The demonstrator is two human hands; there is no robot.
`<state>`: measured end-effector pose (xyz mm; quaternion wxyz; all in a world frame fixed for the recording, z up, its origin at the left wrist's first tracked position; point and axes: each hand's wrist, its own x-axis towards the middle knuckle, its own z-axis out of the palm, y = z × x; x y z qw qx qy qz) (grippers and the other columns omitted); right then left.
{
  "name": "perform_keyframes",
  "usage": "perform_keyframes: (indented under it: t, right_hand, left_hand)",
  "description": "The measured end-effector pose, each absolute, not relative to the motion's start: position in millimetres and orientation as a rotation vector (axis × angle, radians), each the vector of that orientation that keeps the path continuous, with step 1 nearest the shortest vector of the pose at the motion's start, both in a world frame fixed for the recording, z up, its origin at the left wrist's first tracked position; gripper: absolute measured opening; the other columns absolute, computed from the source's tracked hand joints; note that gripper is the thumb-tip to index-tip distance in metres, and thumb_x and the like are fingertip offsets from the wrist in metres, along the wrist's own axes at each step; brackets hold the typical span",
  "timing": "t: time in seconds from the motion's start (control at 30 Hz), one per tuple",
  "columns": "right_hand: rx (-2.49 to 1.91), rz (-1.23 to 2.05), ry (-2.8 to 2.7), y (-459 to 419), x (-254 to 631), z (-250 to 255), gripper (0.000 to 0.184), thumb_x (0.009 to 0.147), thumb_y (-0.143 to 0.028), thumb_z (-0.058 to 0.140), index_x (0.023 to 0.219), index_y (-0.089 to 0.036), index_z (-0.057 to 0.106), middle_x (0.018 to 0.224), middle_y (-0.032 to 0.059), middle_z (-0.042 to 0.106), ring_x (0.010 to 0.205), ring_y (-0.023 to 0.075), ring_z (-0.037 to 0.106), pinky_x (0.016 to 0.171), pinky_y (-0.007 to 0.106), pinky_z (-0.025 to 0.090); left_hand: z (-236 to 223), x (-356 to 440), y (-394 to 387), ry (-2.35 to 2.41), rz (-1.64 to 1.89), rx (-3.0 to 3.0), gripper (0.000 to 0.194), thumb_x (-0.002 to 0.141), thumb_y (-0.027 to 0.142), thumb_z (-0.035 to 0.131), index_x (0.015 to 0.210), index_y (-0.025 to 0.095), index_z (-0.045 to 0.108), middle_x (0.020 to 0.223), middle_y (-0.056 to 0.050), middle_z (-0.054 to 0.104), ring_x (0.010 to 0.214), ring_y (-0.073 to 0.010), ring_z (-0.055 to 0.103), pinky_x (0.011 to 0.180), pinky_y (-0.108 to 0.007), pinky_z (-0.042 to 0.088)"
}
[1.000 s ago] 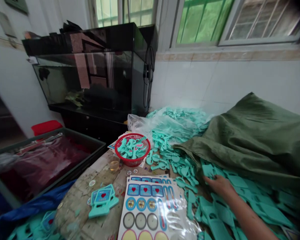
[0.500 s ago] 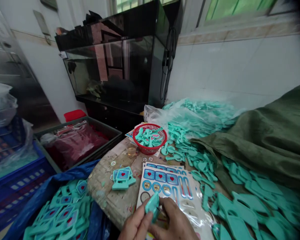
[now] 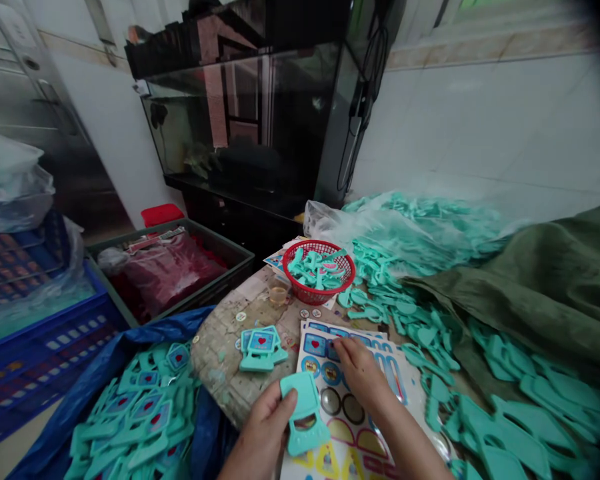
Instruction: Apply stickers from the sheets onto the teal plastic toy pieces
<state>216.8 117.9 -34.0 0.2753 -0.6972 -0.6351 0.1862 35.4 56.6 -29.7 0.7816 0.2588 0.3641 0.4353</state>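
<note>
My left hand (image 3: 260, 432) is closed round a teal plastic toy piece (image 3: 303, 413) with a window cut in it, held over the near edge of the table. My right hand (image 3: 359, 372) lies on the sticker sheet (image 3: 347, 410), its fingertips pressed on a blue heart sticker in the top row. A small stack of finished teal pieces with heart stickers (image 3: 261, 348) sits just left of the sheet on the worn tabletop (image 3: 220, 363).
A red basket (image 3: 320, 270) of teal parts and a small glass (image 3: 279, 291) stand behind the sheet. Loose teal pieces (image 3: 480, 373) cover the right side beside a green cloth (image 3: 540, 287). A blue bag of stickered pieces (image 3: 135, 413), crates and a dark tank (image 3: 250, 127) lie left and behind.
My right hand came back from the teal pile with a piece. That piece passed to my left hand, and my right hand moved onto the sticker sheet. The view swung left and down.
</note>
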Motion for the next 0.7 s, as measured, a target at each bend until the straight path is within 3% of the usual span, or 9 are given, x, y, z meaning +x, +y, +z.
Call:
perform_keyframes:
  t: [0.1,0.27,0.53,0.7]
  right_hand:
    - [-1.991,0.393,-1.724,122.4,212.8,-37.0,0.021,0.087,-0.024,0.039,0.088,-0.02,0.059,0.088,0.0065,0.064,0.081,0.0193,0.059,0.068,0.027,0.041]
    - [-2.136,0.262,-1.779,119.8,205.9,-34.3,0.017,0.087,-0.02,0.042,0.079,-0.02,0.057,0.084,0.0056,0.064,0.068,0.0168,0.059,0.055,0.025,0.032]
    - [-2.143,0.257,-1.854,111.3,203.9,-39.6,0.018,0.09,-0.024,0.04,0.08,-0.022,0.055,0.086,0.0041,0.065,0.075,0.0179,0.062,0.059,0.025,0.037]
    - [-2.165,0.274,-1.817,115.2,204.5,-39.0,0.019,0.09,-0.02,0.038,0.084,-0.019,0.055,0.091,0.0079,0.062,0.08,0.0202,0.061,0.063,0.027,0.038]
  left_hand:
    - [-38.0,36.8,61.8,0.767,0.929,0.528,0.035,0.076,0.036,0.066,0.104,0.016,0.063,0.088,-0.005,0.071,0.085,-0.0221,0.066,0.08,-0.034,0.049]
    - [-51.4,40.7,70.6,0.774,0.88,0.528,0.035,0.076,0.037,0.063,0.104,0.017,0.061,0.085,-0.005,0.07,0.077,-0.0221,0.066,0.072,-0.035,0.05]
    - [-66.9,39.9,75.4,0.772,0.857,0.562,0.026,0.082,0.032,0.056,0.101,0.015,0.06,0.082,-0.004,0.069,0.071,-0.022,0.066,0.07,-0.039,0.05]
    - [-61.9,39.7,75.2,0.788,0.851,0.544,0.025,0.081,0.031,0.057,0.099,0.014,0.061,0.084,-0.005,0.07,0.072,-0.0227,0.066,0.074,-0.042,0.05]
